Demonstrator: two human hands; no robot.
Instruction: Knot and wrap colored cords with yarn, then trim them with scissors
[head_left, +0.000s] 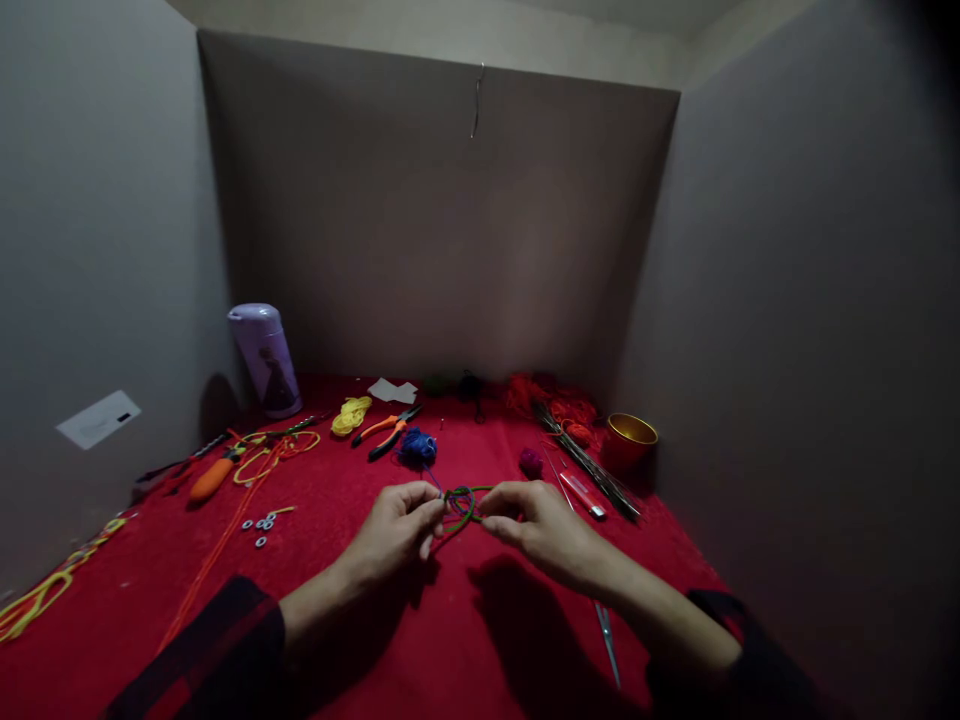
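My left hand and my right hand meet over the middle of a red cloth-covered table. Both pinch a small green wire loop wound with blue and purple thread, held just above the cloth. The left fingers grip its left side, the right fingers its right side. A blue thread runs from the loop back to a ball of blue yarn lying just behind the hands.
Orange-handled pliers, yellow yarn, a purple flask, orange and yellow cords and small washers lie left. A gold cup, metal rods, red yarn, a red cutter and scissors lie right. Cardboard walls enclose the table.
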